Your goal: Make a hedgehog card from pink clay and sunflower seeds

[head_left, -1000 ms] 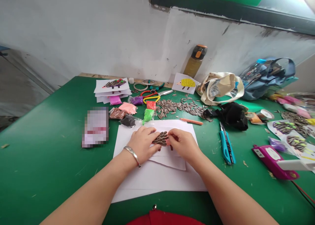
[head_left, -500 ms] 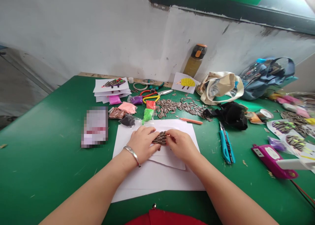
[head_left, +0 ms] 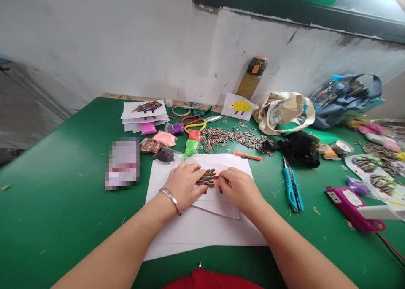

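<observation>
Between my hands lies a hedgehog-shaped figure of pink clay (head_left: 217, 182) on a small white paper (head_left: 218, 207). Rows of striped sunflower seeds (head_left: 207, 178) cover its left part, and short brown legs show below. My left hand (head_left: 184, 181), with a silver bangle at the wrist, rests on the paper with fingers apart around the figure's left side. At the right end of the seeds, my right hand (head_left: 238, 187) is closed in a pinch against the pink clay. A seed shows at its fingertips, mostly hidden by them.
Loose sunflower seeds (head_left: 217, 138) lie beyond the paper, near an orange pencil (head_left: 247, 155), scissors (head_left: 209, 119) and clay packets (head_left: 166, 138). A blue utility knife (head_left: 292, 187) and purple glue gun (head_left: 351, 206) lie to the right. Finished cards (head_left: 144, 109) are stacked at the back left.
My right hand has drawn slightly right and its fingers have shifted, so more pink clay and the seed ends show. My left hand stays in place.
</observation>
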Available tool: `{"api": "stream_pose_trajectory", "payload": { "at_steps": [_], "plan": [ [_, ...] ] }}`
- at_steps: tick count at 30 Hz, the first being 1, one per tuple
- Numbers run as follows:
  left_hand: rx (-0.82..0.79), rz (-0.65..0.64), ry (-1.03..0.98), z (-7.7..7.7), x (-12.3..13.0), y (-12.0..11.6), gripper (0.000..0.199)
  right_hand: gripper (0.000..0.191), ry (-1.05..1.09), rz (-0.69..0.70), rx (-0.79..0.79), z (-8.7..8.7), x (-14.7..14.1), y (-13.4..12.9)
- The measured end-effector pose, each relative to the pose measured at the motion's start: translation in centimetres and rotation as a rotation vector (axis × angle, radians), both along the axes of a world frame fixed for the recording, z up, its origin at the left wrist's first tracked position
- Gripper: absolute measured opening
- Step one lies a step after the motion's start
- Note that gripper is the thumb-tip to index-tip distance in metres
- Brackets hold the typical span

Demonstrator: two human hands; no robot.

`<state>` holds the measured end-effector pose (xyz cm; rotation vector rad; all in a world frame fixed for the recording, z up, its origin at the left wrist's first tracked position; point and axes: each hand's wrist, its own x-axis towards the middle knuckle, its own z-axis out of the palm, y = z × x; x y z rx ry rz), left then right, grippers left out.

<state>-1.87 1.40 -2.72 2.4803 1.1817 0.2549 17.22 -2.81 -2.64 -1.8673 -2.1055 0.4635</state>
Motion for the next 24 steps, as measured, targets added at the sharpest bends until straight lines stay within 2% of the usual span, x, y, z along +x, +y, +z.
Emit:
{"api": "stream_pose_trajectory", "payload": {
  "at_steps": [24],
  "plan": [
    [0.01, 0.003, 0.021, -0.13, 0.17, 0.01, 0.025, 0.022, -0.005, 0.055, 0.05, -0.74, -0.28, -0.06]
  ]
}}
